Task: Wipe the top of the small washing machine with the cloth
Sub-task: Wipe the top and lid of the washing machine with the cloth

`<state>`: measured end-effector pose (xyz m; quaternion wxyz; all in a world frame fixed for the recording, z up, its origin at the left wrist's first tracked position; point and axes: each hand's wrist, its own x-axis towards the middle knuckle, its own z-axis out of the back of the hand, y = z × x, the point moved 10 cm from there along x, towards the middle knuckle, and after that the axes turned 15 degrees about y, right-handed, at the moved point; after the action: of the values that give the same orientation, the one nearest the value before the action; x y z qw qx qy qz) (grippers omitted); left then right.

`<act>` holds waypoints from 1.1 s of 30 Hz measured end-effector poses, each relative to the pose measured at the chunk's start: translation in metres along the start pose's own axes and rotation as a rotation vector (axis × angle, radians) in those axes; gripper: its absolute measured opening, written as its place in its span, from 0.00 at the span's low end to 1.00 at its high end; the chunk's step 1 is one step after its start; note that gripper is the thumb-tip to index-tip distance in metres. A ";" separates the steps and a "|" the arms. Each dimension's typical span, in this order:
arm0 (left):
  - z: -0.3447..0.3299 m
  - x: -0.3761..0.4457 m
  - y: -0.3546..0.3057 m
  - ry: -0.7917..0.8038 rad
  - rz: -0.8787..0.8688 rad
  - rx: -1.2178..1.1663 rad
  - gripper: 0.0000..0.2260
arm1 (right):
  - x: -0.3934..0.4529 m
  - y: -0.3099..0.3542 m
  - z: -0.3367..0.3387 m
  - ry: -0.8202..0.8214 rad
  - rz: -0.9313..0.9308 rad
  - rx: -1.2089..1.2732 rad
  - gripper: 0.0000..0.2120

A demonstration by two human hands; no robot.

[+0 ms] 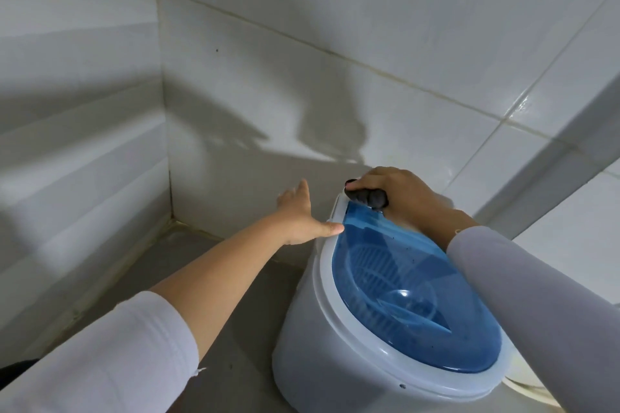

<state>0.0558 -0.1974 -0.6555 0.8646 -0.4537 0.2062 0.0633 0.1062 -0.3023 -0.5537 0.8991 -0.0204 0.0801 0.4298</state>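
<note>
The left hand (303, 214) is open, fingers spread, with its thumb touching the far rim of the small washing machine (339, 345). That hold looks light, so the smooth plastic tub could slide on the grey floor (235, 329) if the wiping gets hard. The blue lid (412, 305) is shiny and see-through, shaped like an egg, and has dark specks. The right hand (399, 193) is closed around a dark bunched cloth (369, 198) at the lid's far edge. The soft cloth could slip off the back.
</note>
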 end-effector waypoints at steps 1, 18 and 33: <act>0.001 0.003 0.000 -0.002 0.000 -0.005 0.51 | 0.001 0.000 -0.006 0.016 0.007 -0.009 0.27; 0.002 0.027 0.010 0.050 0.046 0.036 0.53 | 0.031 -0.017 -0.023 0.044 -0.047 -0.173 0.24; 0.006 0.027 0.008 -0.008 0.024 0.131 0.55 | 0.055 -0.054 -0.008 0.116 -0.336 -0.137 0.21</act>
<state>0.0793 -0.1902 -0.6701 0.8925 -0.3935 0.2118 0.0616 0.1810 -0.2943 -0.5721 0.9487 -0.1193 0.0977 0.2760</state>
